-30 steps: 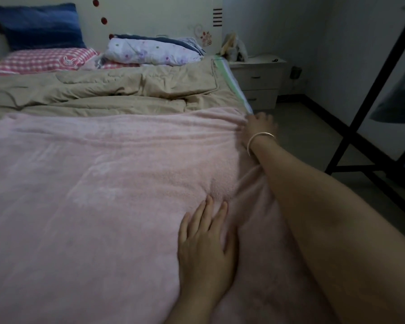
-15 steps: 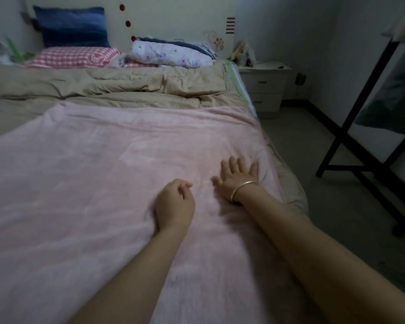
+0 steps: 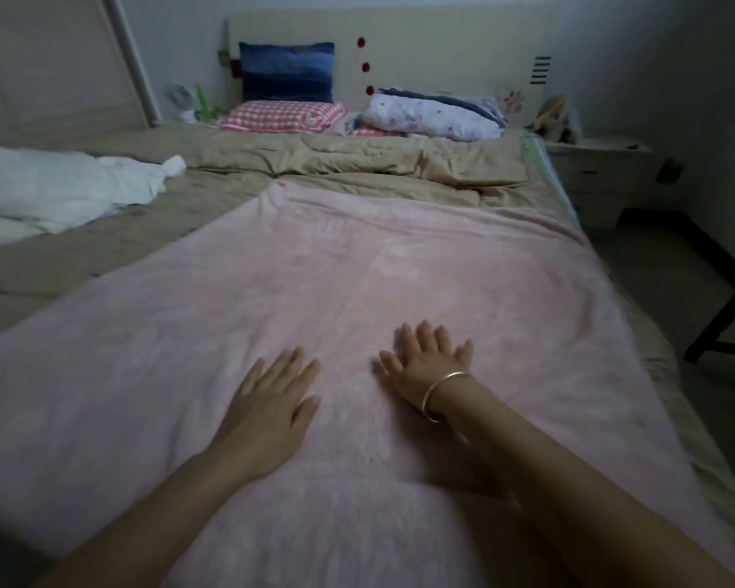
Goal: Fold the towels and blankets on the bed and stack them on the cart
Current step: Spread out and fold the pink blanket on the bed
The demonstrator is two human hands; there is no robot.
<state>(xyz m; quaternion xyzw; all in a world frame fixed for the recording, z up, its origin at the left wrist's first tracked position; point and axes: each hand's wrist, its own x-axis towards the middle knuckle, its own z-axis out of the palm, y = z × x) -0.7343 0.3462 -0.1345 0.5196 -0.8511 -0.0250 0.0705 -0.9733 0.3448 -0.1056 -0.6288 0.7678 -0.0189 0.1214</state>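
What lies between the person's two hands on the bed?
Only a bare strip of pink blanket separates the left hand and right hand, shown in the head view.

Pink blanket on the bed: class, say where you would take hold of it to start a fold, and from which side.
Likely pinch the pink blanket by its far right corner, coming from the right side. It lies spread flat, so the middle under the left hand and right hand offers no ridge; only edges and corners lift.
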